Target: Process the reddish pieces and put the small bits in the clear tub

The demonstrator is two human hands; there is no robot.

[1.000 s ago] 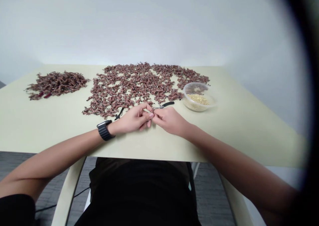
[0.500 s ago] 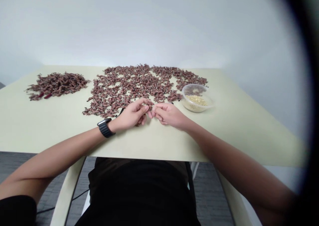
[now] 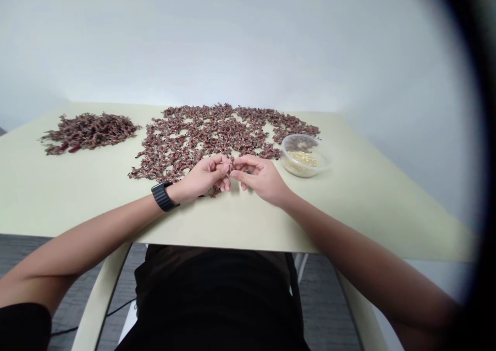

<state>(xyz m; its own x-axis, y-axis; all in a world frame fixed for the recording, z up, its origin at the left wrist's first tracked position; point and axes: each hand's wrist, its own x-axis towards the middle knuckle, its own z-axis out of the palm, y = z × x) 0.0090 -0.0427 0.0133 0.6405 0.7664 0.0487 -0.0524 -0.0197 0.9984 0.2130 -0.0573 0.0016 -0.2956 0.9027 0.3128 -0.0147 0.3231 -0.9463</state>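
Just above the table's near side, my two hands meet fingertip to fingertip. My left hand [image 3: 205, 176], with a dark watch [image 3: 163, 196] on its wrist, pinches a small reddish-brown piece [image 3: 231, 166] between thumb and forefinger. From the other side, the thumb and forefinger of my right hand [image 3: 263, 178] close round the same piece, partly covering it. What kind of thing it is I cannot make out. A wide spread of similar reddish-brown pieces [image 3: 209, 129] lies beyond my hands, and a few lie under my left hand.
A clear plastic bowl [image 3: 300, 171] with small golden bits [image 3: 304, 159] stands to the right of the spread. At the left is a denser heap of reddish-brown pieces [image 3: 91, 131], with dark red items at its front. The pale table [image 3: 232, 232] ends at a wall.
My right thumb and forefinger have spread apart a little and shifted left, round the piece. More of the piece shows now. My left hand has moved slightly left.
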